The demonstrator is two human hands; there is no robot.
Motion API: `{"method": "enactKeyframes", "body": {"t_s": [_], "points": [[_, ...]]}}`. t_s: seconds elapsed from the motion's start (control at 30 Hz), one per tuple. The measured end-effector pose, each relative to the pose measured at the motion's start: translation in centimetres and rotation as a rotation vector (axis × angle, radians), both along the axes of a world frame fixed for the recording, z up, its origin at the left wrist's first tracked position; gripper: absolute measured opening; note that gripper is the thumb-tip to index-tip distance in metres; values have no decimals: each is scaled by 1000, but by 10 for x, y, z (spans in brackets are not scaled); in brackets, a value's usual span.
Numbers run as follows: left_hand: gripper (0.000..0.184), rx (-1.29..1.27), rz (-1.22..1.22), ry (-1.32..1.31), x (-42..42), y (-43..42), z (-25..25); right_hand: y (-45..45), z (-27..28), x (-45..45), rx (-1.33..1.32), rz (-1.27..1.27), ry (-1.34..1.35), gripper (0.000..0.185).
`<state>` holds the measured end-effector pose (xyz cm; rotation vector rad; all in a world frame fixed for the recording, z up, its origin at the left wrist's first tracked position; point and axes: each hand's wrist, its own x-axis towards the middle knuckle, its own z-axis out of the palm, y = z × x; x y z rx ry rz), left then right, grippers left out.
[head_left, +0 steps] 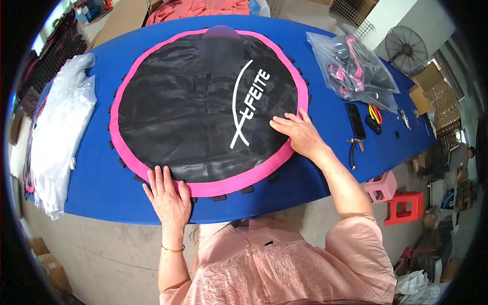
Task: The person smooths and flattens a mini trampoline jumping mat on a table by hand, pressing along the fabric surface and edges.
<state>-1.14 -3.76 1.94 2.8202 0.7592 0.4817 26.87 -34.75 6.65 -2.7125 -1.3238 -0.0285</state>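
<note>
A round black trampoline mat with a pink border and black tabs around its edge lies flat on a blue-covered table. White lettering and a curved logo run across its right half. My left hand rests on the near pink border, fingers spread and flat, the fingertips reaching the black fabric. On the right side of the border lies my right hand, its fingers stretched out over the mat's edge. Neither hand grips anything. A dark translucent oval patch covers part of the mat's far edge.
Clear plastic wrapping lies along the left. At the right are a clear bag with pink and black parts, a black phone, pliers and a red-yellow-black item. Stools and a fan stand beyond.
</note>
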Motion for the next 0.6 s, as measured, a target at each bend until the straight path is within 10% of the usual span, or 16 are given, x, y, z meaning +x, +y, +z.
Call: {"method": "enactKeyframes", "body": {"t_s": [0.6], "points": [[60, -12, 9, -6, 2, -2, 4, 23, -4, 2, 46, 53, -3, 77]]}}
